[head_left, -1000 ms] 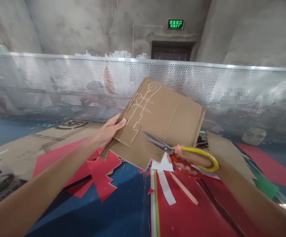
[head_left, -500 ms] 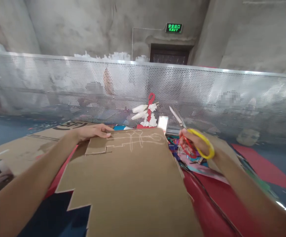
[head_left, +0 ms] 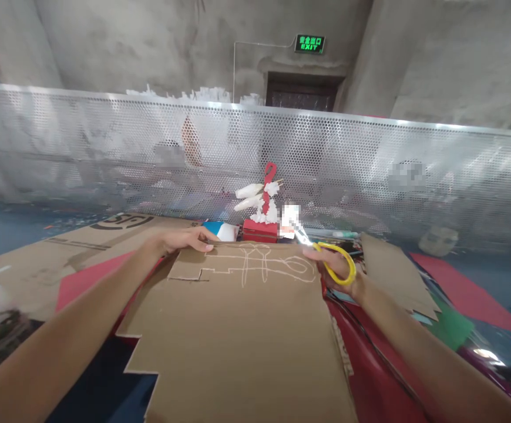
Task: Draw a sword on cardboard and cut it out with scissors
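Fingers flat, the left hand [head_left: 180,239] merely pressed the far left corner of the brown cardboard sheet [head_left: 238,335] on the desk [head_left: 92,382], while the right hand [head_left: 339,271] gripped yellow-handled scissors [head_left: 326,251] by its far right corner, so the loosely pinned sheet could have slipped and skewed any cut.

The cardboard sheet [head_left: 238,341] is plain brown, with a pale chalk-like outline [head_left: 259,267] drawn near its far edge, and the scissors [head_left: 332,264] have a bright yellow handle and silvery blades. The desk [head_left: 0,235] is blue, strewn with red paper [head_left: 83,282] on the left, green paper [head_left: 451,326] on the right and a brown box flap [head_left: 39,264] printed in black. At its far edge stand a red box [head_left: 259,230] and a silver screen [head_left: 370,153] dotted with small holes, below a green exit sign [head_left: 309,43].
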A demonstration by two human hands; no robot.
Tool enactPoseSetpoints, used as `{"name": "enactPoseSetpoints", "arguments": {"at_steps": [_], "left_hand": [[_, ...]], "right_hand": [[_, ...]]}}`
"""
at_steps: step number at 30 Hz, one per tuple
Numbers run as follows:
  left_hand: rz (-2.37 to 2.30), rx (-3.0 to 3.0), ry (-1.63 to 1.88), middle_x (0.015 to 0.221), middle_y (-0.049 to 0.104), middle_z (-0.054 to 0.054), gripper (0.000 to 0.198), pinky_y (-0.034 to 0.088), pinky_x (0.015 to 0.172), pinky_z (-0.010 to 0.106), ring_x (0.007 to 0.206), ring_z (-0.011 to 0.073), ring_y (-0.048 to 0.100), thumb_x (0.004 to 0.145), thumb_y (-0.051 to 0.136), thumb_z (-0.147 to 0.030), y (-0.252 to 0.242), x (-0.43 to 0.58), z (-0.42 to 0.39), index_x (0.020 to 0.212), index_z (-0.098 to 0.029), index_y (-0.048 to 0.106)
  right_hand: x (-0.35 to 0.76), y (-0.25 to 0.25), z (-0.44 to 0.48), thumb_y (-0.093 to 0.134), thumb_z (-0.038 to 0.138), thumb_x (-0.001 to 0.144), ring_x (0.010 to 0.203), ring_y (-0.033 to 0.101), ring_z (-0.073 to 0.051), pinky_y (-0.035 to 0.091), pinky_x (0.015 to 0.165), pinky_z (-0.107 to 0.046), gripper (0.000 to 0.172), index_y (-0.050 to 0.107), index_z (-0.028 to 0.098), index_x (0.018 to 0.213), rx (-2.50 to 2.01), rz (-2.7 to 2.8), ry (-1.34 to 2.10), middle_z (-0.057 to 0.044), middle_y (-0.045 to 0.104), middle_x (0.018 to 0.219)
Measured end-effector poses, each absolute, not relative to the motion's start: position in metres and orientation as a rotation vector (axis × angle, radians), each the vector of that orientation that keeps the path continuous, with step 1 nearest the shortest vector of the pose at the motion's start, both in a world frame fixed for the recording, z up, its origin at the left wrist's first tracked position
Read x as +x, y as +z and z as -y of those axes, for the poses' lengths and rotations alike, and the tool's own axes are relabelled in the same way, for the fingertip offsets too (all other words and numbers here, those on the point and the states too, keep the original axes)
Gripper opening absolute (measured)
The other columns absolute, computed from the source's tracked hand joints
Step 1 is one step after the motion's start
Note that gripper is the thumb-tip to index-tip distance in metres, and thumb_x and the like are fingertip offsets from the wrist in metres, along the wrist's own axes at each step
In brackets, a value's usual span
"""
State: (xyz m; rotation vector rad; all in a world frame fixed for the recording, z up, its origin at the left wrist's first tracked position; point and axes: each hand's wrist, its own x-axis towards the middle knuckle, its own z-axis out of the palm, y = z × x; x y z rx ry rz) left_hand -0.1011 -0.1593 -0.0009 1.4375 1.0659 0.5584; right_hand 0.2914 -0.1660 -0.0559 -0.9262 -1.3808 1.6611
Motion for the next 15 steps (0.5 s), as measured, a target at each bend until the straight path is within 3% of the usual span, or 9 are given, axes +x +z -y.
{"name": "enactPoseSetpoints", "arguments": {"at_steps": [6, 8, 11, 13, 15], "left_hand": [[-1.086, 1.551, 0.615, 0.078, 0.08, 0.008, 0.037, 0.052, 0.06, 0.032, 0.069, 0.0269, 0.073, 0.062, 0.09, -0.031, -0.004, -0.1, 0.151, 0.097, -0.022, 0.082], [-1.101, 1.596, 0.83, 0.088, 0.081, 0.011, 0.039, 0.053, 0.063, 0.032, 0.073, 0.0254, 0.073, 0.066, 0.089, -0.038, -0.003, -0.103, 0.143, 0.1, -0.021, 0.081], [-1.117, 1.448, 1.388, 0.1, 0.08, 0.014, 0.042, 0.055, 0.079, 0.031, 0.091, 0.024, 0.073, 0.061, 0.091, -0.038, -0.001, -0.11, 0.131, 0.096, -0.017, 0.079], [-1.141, 1.353, 1.569, 0.096, 0.08, 0.009, 0.043, 0.054, 0.083, 0.029, 0.091, 0.0194, 0.071, 0.06, 0.091, -0.036, 0.001, -0.116, 0.127, 0.095, -0.017, 0.076], [-1.18, 1.3, 1.626, 0.085, 0.078, 0.003, 0.043, 0.053, 0.077, 0.028, 0.08, 0.0167, 0.068, 0.063, 0.09, -0.035, 0.002, -0.12, 0.129, 0.098, -0.017, 0.073]], "right_hand": [[0.302, -0.054, 0.17, 0.092, 0.028, 0.06, 0.045, 0.054, -0.008, 0.041, 0.038, -0.015, 0.038, 0.067, 0.016, 0.087, -0.953, 1.422, 1.646, 0.002, 0.065, 0.062], [0.31, -0.047, 0.177, 0.092, 0.028, 0.059, 0.043, 0.052, -0.007, 0.039, 0.037, -0.014, 0.04, 0.066, 0.017, 0.089, -0.955, 1.35, 1.609, 0.004, 0.063, 0.06], [0.323, -0.041, 0.189, 0.093, 0.03, 0.059, 0.04, 0.048, -0.006, 0.038, 0.035, -0.014, 0.039, 0.065, 0.018, 0.082, -0.957, 1.241, 1.548, 0.006, 0.058, 0.055], [0.332, -0.041, 0.195, 0.094, 0.03, 0.057, 0.04, 0.049, -0.007, 0.039, 0.035, -0.015, 0.038, 0.063, 0.018, 0.076, -0.955, 1.207, 1.51, 0.005, 0.058, 0.054], [0.337, -0.043, 0.199, 0.092, 0.03, 0.059, 0.04, 0.05, -0.008, 0.041, 0.035, -0.017, 0.036, 0.063, 0.018, 0.075, -0.937, 1.176, 1.471, 0.004, 0.06, 0.054]]}}
